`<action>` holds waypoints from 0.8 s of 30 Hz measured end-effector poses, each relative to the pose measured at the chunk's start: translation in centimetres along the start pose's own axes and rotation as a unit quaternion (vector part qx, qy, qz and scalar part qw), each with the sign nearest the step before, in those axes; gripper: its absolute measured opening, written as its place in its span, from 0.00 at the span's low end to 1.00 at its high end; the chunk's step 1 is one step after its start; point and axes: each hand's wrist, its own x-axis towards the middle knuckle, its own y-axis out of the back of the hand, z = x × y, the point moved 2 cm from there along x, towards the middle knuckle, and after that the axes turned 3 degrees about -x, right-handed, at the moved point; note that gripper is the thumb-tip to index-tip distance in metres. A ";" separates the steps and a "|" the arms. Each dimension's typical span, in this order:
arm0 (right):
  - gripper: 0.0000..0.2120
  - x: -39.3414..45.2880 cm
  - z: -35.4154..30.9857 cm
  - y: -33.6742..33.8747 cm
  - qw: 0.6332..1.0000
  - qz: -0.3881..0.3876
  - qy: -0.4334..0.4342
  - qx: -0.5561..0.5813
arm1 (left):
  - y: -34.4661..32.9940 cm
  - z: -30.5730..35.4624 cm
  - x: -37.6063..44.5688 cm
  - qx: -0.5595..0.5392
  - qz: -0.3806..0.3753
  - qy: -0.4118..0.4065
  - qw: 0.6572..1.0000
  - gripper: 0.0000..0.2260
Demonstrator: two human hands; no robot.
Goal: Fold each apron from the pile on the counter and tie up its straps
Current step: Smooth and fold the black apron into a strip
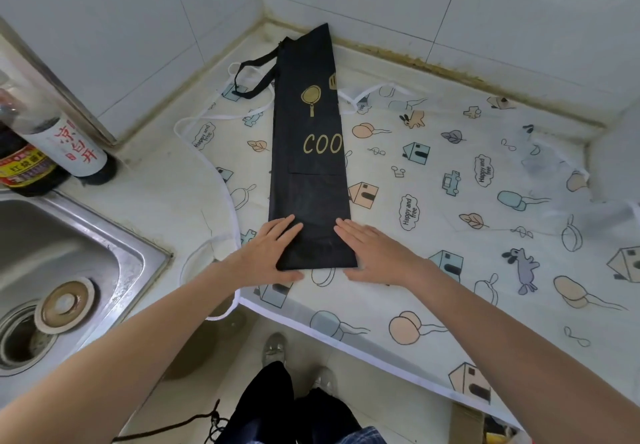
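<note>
- Black apron [309,152] folded into a long narrow strip, lying lengthwise on a patterned apron [450,180] spread over the counter [166,194]; gold pan print and letters "COO" showing.
- Left hand [273,249] flat on the strip's near left corner, fingers straight, gripping nothing.
- Right hand [375,253] flat on the near right corner, fingers straight, likewise pressing only.
- Black strap [254,74] looped at the far left end.
- Steel sink [65,270] at left, two bottles [41,152] behind it.
</note>
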 end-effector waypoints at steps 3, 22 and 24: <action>0.30 0.5 0.2 -0.2 0.995 0.061 -0.020 0.081 | 1.0 -1.1 -0.5 -0.090 0.019 0.020 0.996 0.36; 0.04 7.1 2.0 4.7 0.894 0.086 -0.308 0.314 | 3.4 -3.8 2.8 -0.257 0.136 0.243 0.925 0.10; 0.05 7.1 1.8 5.0 0.896 0.079 -0.303 0.315 | 4.0 -3.5 2.8 -0.208 0.167 0.263 0.927 0.13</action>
